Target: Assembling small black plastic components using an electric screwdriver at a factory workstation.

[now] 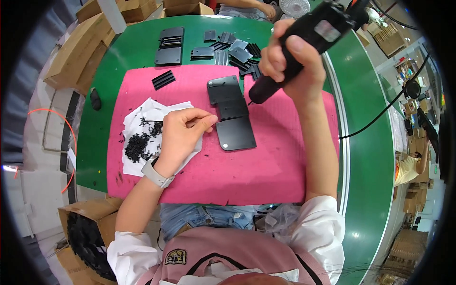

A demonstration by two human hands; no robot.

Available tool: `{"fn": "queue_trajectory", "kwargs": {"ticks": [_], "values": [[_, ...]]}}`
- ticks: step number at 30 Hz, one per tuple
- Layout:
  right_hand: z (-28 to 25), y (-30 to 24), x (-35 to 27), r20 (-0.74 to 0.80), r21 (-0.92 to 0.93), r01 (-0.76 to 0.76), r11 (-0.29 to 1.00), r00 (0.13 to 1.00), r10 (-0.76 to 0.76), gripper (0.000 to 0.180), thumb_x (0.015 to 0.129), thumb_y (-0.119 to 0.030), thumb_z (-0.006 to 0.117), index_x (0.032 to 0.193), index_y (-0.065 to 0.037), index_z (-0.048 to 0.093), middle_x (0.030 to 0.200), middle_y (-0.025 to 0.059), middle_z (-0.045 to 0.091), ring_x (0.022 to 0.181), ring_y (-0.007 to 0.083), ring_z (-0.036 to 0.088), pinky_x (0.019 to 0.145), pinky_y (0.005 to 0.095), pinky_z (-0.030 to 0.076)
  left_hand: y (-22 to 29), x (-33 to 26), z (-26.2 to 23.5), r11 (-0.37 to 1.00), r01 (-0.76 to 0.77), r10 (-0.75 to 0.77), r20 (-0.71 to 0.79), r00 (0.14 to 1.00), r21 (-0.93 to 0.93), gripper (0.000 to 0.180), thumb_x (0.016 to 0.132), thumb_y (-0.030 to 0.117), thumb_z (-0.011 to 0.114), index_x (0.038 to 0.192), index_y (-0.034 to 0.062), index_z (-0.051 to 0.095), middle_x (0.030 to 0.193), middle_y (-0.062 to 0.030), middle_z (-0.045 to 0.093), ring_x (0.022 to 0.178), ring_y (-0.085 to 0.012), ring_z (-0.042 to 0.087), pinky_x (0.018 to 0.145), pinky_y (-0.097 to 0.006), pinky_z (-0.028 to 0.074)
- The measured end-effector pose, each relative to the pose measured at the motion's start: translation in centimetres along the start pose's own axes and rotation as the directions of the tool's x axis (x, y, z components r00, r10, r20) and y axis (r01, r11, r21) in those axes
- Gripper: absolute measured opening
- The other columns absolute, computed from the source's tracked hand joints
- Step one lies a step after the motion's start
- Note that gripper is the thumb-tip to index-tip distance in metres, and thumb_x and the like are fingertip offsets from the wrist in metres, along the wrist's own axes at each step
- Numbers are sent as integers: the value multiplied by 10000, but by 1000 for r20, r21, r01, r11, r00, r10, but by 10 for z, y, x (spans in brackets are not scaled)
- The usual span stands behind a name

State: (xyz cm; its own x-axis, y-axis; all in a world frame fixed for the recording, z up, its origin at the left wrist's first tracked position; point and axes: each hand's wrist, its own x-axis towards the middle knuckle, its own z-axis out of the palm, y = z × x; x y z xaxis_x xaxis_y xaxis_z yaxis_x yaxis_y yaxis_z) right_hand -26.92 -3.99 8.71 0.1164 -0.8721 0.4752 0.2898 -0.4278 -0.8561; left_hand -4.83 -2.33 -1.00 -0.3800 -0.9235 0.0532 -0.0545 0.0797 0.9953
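Black plastic plate (230, 114) lies on the pink mat (266, 166) at the middle of the tabletop (128, 52), its long axis running near to far. The right hand (289, 57) is clamped around a black electric screwdriver (304, 42), tip slanting down to the plate's right edge at its far half. The left hand (183, 130), fingers pinched together, rests just left of the plate's near half, beside the heap of small black screws (140, 145) on white paper (142, 114).

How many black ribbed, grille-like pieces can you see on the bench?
2, as far as shows. A small ribbed piece lies on the pink mat's far left corner; a larger one sits on the green table beyond. Others may hide in the pile of black plates.
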Motion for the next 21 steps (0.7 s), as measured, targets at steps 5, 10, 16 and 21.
{"fn": "queue_trajectory", "kwargs": {"ticks": [5,10,16,21], "values": [[-3,8,2,2,-17,3,1000,1000,-3,258,848,-251,508,1011,-50,503,549,39,426,409,124,373,441,278,319,-5,9,7,988,-2,5,-19,1000,152,169,808,124,678,783,-43,676,609,-68,640,559,-78,588,522,-206,437],[-2,11,2,18,-33,-8,999,1000,8,230,842,-238,518,968,-47,498,549,39,428,409,125,382,440,277,328,-5,14,7,980,7,-15,39,999,199,192,809,144,677,759,-41,676,586,-74,632,541,-85,582,514,-219,431],[3,15,3,143,-43,11,999,990,-5,186,805,-176,558,874,-25,473,527,47,441,374,119,371,385,261,318,1,16,6,977,134,-148,77,986,165,201,810,139,674,739,-49,669,589,-73,633,531,-89,570,521,-226,431],[0,19,4,166,-13,-12,1000,986,14,196,810,-187,561,875,-22,475,517,42,435,374,113,364,387,255,315,-1,15,6,978,117,-133,78,988,174,203,809,139,675,733,-49,668,594,-73,635,531,-87,567,516,-226,428]]}}
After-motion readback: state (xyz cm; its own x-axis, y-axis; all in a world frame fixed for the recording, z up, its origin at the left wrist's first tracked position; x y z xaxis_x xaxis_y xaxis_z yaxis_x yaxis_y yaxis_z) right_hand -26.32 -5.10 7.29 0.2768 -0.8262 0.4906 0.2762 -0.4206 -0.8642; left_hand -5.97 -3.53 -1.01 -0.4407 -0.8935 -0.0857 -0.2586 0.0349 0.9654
